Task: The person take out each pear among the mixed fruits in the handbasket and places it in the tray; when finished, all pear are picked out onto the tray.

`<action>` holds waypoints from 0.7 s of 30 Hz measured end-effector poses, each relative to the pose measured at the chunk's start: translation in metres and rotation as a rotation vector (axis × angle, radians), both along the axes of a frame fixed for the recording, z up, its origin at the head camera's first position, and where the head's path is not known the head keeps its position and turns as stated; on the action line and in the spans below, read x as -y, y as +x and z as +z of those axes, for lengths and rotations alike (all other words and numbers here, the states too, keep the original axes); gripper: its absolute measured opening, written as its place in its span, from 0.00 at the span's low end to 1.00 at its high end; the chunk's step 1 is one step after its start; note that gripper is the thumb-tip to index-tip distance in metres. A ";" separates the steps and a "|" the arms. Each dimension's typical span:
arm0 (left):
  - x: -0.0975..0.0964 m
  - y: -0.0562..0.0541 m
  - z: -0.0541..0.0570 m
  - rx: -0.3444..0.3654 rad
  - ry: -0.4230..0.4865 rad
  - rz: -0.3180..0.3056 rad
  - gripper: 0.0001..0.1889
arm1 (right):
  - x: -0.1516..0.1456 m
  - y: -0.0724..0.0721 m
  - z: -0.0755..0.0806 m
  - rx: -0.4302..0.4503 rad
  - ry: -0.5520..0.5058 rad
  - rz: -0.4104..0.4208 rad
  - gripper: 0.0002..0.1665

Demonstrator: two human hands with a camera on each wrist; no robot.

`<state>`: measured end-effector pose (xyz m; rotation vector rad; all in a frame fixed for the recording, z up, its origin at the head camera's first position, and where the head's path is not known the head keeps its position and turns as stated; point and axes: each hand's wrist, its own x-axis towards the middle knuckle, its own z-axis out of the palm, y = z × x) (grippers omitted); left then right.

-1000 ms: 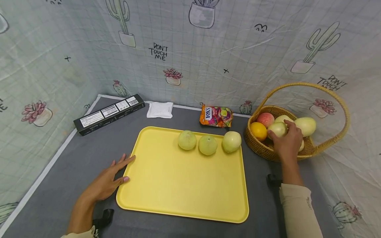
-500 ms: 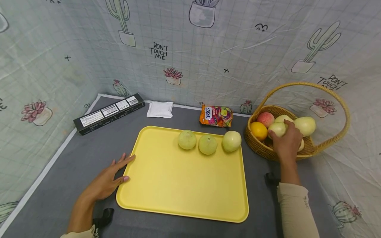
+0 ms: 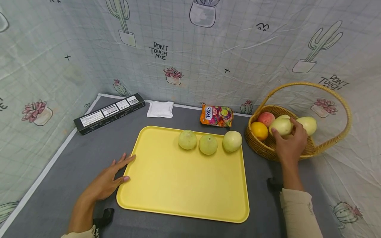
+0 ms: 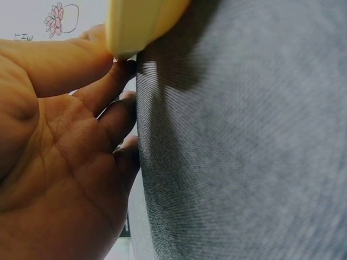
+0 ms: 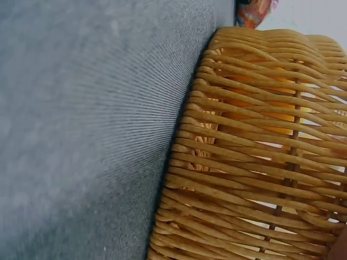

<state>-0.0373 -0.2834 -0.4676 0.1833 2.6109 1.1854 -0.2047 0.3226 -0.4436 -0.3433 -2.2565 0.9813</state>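
My right hand (image 3: 291,145) pinches a pale green fruit (image 3: 280,127) between thumb and fingers, over the wicker basket (image 5: 238,184). Beside it in the basket lie a pinkish-red peach-like fruit (image 3: 266,119), an orange (image 3: 259,131) and a larger pale green fruit (image 3: 308,125). My left hand (image 3: 104,181) rests at the left rim of the yellow tray (image 3: 184,185), fingers extended and spread. In the left wrist view, the thumb (image 4: 65,65) touches the tray's edge. Three round greenish fruits sit along the tray's back right: one (image 3: 187,139), another (image 3: 208,144) and a paler one (image 3: 232,141).
The basket's tall handle (image 3: 346,112) arches over its right side. Behind the tray lie an orange Fox's candy packet (image 3: 216,116), a white packet (image 3: 160,109) and a long black box (image 3: 109,113). Printed cloth (image 3: 190,59) hangs around the grey tabletop (image 3: 59,185).
My right hand has shifted slightly right, and the pale green fruit in it has moved a little right and up. The left hand and the tray stay put.
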 end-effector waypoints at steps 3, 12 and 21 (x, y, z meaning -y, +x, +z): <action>0.000 0.000 0.000 -0.003 -0.003 0.001 0.43 | 0.001 0.002 0.002 -0.032 -0.038 0.015 0.43; 0.000 0.001 -0.001 -0.007 -0.014 0.003 0.43 | 0.017 0.020 0.023 -0.137 -0.073 0.114 0.42; 0.000 0.001 0.000 0.005 -0.016 0.012 0.43 | 0.045 0.044 0.041 -0.197 -0.002 0.243 0.47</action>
